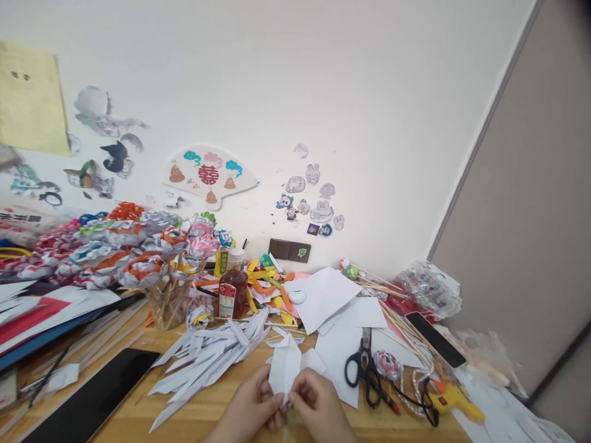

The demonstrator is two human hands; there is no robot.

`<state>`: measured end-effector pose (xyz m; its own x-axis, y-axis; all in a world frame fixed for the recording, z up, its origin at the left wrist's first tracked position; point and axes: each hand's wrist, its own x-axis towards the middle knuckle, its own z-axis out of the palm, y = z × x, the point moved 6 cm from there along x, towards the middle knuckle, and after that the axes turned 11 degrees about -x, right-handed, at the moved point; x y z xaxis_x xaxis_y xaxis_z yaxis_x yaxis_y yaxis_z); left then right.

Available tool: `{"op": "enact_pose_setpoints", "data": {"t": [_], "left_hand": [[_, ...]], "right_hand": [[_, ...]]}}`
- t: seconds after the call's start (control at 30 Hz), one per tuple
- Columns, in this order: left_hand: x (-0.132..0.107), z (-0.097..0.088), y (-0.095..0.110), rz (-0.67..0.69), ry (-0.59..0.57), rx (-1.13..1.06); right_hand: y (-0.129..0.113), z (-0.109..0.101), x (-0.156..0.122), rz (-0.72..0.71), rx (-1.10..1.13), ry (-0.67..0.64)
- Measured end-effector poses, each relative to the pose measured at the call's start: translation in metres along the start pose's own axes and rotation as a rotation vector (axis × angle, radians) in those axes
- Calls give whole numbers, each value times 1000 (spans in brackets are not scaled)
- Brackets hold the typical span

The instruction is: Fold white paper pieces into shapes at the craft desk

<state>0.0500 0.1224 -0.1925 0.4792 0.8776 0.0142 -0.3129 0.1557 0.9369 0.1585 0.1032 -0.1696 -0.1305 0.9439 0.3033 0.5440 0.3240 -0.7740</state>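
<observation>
Both of my hands pinch a small folded piece of white paper [287,367] just above the wooden table [203,413] at the bottom centre. My left hand [252,409] grips its lower left edge with closed fingers. My right hand [318,406] holds the lower right edge, fingers pressed together. A pile of folded white paper strips [210,357] lies just left of my hands. Black-handled scissors [364,366] rest on white sheets [341,314] to the right.
A cup of paper flowers on sticks [152,258] stands at the left, with a brown bottle [233,292] beside it. A black tablet [92,400] lies at the front left, a phone [434,338] and a yellow glue gun [455,400] at the right. Wooden skewers [397,307] lie behind the scissors.
</observation>
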Motion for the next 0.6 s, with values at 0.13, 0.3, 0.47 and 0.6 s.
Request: {"op": "enact_pose_setpoints", "data": {"t": [0.13,0.3,0.47,0.6], "left_hand": [[-2,1,-1,10,18,16],[-5,-3,11,107,94,-3],[-3,-1,9,33,49,72],[-2,-3,7,1,73,58]], "right_hand": [[2,2,0,31,44,-3],[0,-2,0,34,19,20],[1,-3,1,13,34,18],[4,-3,1,9,39,20]]}}
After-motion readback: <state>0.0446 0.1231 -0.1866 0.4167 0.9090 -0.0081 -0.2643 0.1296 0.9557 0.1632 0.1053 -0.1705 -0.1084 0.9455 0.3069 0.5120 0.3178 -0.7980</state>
